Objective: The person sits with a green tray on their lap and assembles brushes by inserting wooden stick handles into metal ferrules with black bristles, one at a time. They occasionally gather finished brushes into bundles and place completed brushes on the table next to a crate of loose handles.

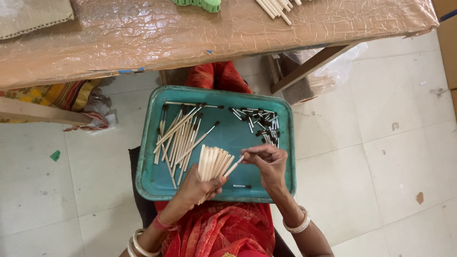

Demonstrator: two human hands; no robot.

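Observation:
A teal tray (152,181) rests on my lap. My left hand (195,188) grips a fanned bunch of pale wooden sticks (213,163) over the tray's front middle. My right hand (269,164) pinches one stick (234,167) at its end, its tip touching the bunch. Several finished sticks with black tips (181,135) lie in the tray's left half. A pile of small black-and-silver tips (262,123) sits in the far right corner. One loose tip (242,186) lies near the front edge.
A table with a crinkled brown cover (190,33) stands ahead, carrying more pale sticks (276,7), a green object (200,4) and a cardboard sheet (33,14). A bag of sticks (319,83) sits under the table. White tiled floor (390,157) surrounds me.

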